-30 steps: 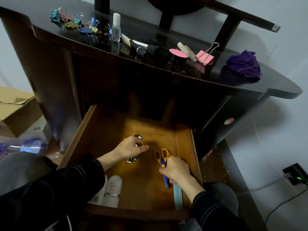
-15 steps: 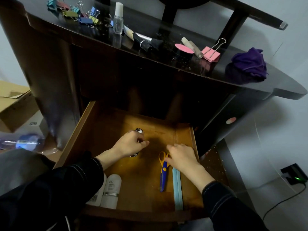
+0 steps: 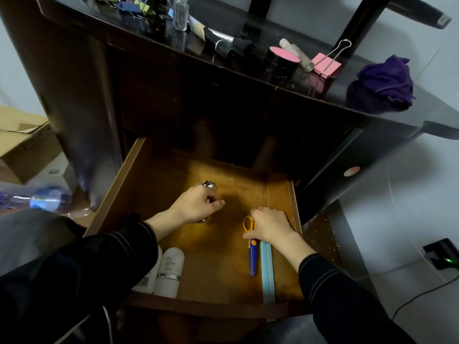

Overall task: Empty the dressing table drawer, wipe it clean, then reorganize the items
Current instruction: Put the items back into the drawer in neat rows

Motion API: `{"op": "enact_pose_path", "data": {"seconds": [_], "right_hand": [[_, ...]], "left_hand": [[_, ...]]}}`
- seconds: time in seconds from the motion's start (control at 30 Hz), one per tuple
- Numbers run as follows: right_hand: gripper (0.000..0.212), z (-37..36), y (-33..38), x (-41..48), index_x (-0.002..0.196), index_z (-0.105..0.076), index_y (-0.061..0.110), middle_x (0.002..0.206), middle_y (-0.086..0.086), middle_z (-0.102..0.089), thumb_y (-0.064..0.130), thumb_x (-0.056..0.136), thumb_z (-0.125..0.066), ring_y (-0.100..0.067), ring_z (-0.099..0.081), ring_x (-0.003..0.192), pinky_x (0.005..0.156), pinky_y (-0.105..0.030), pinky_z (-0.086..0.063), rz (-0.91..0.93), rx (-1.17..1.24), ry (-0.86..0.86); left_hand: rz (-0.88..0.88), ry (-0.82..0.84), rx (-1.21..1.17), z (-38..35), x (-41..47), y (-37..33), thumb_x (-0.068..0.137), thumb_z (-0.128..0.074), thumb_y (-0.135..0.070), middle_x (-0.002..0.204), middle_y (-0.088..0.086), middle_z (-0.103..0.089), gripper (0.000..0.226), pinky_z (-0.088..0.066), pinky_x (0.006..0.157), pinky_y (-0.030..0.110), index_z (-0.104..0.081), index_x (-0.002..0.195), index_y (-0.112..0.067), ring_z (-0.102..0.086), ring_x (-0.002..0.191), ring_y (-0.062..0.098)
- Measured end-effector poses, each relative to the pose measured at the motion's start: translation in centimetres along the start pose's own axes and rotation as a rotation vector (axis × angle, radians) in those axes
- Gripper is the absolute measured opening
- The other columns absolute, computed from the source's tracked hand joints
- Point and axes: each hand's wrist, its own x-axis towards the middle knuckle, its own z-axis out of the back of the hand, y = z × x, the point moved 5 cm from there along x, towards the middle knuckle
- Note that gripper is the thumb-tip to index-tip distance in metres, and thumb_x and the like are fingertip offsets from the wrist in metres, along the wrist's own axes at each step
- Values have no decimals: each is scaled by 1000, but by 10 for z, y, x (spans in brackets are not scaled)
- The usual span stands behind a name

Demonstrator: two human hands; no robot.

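At the front left corner of the open drawer [image 3: 119,184], two white bottles [image 3: 169,269] lie side by side, half under the left sleeve. Further in, the left hand [image 3: 198,207] has its fingers curled round a small metal-tipped object [image 3: 210,185]; only its two ends show, so what it is cannot be told. To its right lie the scissors [image 3: 252,254], and the next move turns on them. Their long axis runs front to back along the drawer floor, yellow loops at the far end and blue blades pointing toward the person. The right hand [image 3: 270,225] sits directly over the loop end, fingers curled down on it and thumb against the handle's near side. It is much the nearer hand and, as I judge it, can lift or slide them lengthwise without turning the wrist. Just beside the blades a light-blue strip [image 3: 267,274] lies parallel, against the right-hand divider. Up on the worktop [image 3: 99,23], far right, lies a purple cloth [image 3: 386,83].
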Motion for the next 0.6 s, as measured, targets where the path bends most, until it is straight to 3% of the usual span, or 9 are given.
{"op": "enact_pose_path", "data": {"seconds": [0.37, 0.6], "right_hand": [[46, -2, 0, -9, 98, -52, 19, 97, -4, -68, 56, 82, -74, -23, -68, 83, 73, -34, -58, 24, 11, 7], [45, -2, 1, -10, 99, -54, 18, 96, -4, -68, 56, 83, -73, -22, -68, 82, 65, -29, -52, 15, -12, 3]], "left_hand": [[24, -7, -16, 2, -1, 3, 95, -61, -44, 75, 3, -66, 34, -50, 64, 35, -72, 81, -14, -61, 72, 13], [41, 3, -26, 3, -2, 1, 96, -61, -44, 78, 3, -67, 35, -49, 65, 34, -73, 85, -13, -60, 74, 11]]}}
